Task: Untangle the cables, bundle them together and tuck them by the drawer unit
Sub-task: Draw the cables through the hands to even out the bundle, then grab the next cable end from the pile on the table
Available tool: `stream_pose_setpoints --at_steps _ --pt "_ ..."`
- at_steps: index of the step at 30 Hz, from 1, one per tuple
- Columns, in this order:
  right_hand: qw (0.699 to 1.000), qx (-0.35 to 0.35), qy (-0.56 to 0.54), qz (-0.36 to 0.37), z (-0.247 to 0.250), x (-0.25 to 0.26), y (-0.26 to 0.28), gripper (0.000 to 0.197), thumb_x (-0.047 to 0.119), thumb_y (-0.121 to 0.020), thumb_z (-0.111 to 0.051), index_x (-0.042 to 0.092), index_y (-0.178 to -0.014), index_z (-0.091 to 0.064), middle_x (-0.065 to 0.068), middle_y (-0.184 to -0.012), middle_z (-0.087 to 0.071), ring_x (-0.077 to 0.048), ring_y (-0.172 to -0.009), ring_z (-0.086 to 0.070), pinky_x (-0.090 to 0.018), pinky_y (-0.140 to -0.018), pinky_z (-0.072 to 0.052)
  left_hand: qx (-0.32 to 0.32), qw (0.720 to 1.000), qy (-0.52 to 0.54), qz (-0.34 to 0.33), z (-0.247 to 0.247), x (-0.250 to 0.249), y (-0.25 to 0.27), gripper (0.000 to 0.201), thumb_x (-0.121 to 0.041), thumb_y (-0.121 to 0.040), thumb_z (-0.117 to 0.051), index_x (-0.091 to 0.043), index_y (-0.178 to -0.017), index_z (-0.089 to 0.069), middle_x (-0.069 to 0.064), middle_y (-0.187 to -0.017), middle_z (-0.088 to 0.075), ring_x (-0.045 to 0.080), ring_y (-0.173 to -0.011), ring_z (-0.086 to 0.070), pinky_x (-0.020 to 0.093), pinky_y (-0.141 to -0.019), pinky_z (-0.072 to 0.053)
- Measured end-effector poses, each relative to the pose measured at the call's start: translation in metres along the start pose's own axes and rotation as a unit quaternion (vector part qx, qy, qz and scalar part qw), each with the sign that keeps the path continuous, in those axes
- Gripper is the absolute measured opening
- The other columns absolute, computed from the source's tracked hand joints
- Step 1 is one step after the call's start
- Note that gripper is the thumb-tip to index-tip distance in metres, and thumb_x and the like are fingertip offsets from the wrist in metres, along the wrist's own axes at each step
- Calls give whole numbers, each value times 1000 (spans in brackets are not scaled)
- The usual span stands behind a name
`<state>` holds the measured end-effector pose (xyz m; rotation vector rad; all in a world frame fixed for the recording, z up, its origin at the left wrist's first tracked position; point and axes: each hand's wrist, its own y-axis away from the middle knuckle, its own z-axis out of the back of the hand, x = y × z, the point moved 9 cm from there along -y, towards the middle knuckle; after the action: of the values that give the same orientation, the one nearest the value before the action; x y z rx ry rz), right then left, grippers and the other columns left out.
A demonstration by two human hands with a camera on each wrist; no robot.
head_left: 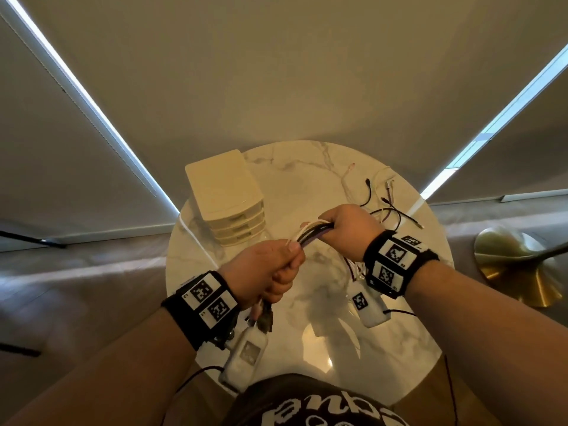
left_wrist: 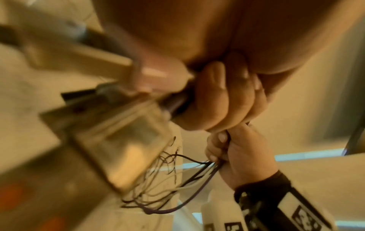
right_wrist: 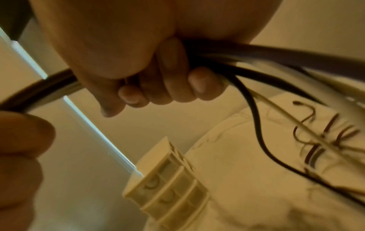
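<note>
With both your left hand (head_left: pixel 266 272) and right hand (head_left: pixel 346 230) gripping the cables (head_left: pixel 310 234), keep them taut while gathering the loose ends (head_left: pixel 384 204) on the far right.

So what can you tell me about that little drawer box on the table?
The drawer unit is a small cream box that looks like plastic, with a plain flat top and three stacked drawers facing the person; the right wrist view shows a curved pull on each front. All drawers look shut. It stands upright on the far left part of the round marble table, beyond the left hand. Nothing touches it; the cable bundle is held apart from it.
</note>
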<state>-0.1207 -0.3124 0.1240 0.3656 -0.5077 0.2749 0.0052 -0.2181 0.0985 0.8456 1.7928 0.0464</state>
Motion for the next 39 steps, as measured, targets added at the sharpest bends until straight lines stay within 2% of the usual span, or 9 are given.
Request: stream_pose_setpoints --at_steps 3,6,11,15,19,27,33,36,39 --pt "981 -15 -194 -12 5 -14 0 37 45 -95 -68 19 -68 -63 3 -55 -51 -14 -49 -48 -29 -53 -43 -64 990 103 -77 7 -27 -5 37 -39 -107 -37 -21 -76 -46 -4 -58 -24 7 -43 -18 17 -41 -17" --pt "952 4 -307 7 2 -24 8 32 44 -100 -61 19 -81 -68 4 -62 -49 -15 -57 -50 -35 -62 -48 -144 963 179 -144 22 -48 -7 40 -39 -109 -35 -21 -75 -45 -6 -58 -21 6 -43 -15 19 -41 -12" --pt "888 54 -455 22 1 -28 18 43 41 -109 -36 11 -94 -62 3 -65 -37 -13 -54 -27 -32 -51 -21 -187 942 225 -163 17 -43 -14 39 -41 -109 -36 -21 -77 -49 -7 -57 -23 5 -42 -16 21 -40 -11" --pt "897 18 -441 11 15 -36 19 43 42 -110 -34 18 -84 -57 6 -62 -40 -12 -50 -31 -28 -47 -26 -200 948 197 -149 -6 -33 -26 35 -42 -106 -43 -22 -77 -45 -6 -57 -22 7 -43 -12 22 -42 -9" --pt "890 83 -449 13 1 -23 29 43 42 -110 -33 18 -82 -55 7 -59 -42 -11 -47 -32 -27 -46 -26 -251 938 174 -162 -19 -30 -42 36 -33 -109 -40 -24 -75 -40 -6 -56 -23 7 -42 -17 21 -38 -15" --pt "905 124 -407 23 -7 -22 37 46 40 -111 -33 13 -80 -56 1 -60 -42 -9 -43 -32 -24 -44 -29 -318 905 213 -187 -19 -40 -49 31 -39 -110 -39 -13 -105 -55 -2 -56 -23 9 -41 -17 22 -42 -13" --pt "924 120 -359 45 -4 -18 36 45 38 -111 -32 15 -80 -54 8 -56 -44 -5 -44 -35 -20 -46 -32 -264 953 111 -96 -25 -27 -58 70 -49 -76 -77 7 -114 -64 2 -57 -27 9 -40 -21 23 -42 -16" --pt "940 145 -306 26 -16 -20 36 47 40 -110 -31 16 -78 -55 10 -51 -46 -4 -43 -38 -25 -49 -33 -273 956 44 -96 -20 -24 -58 46 -36 -80 -83 0 -100 -62 5 -60 -28 13 -42 -21 22 -41 -21" --pt "956 160 -246 23 -17 -24 35 45 37 -109 -34 14 -85 -64 4 -64 -63 -12 -54 -55 -35 -59 -48 -301 950 -20 -79 -14 -20 -55 31 -28 -95 -72 -7 -78 -56 9 -59 -33 18 -44 -25 26 -45 -23"
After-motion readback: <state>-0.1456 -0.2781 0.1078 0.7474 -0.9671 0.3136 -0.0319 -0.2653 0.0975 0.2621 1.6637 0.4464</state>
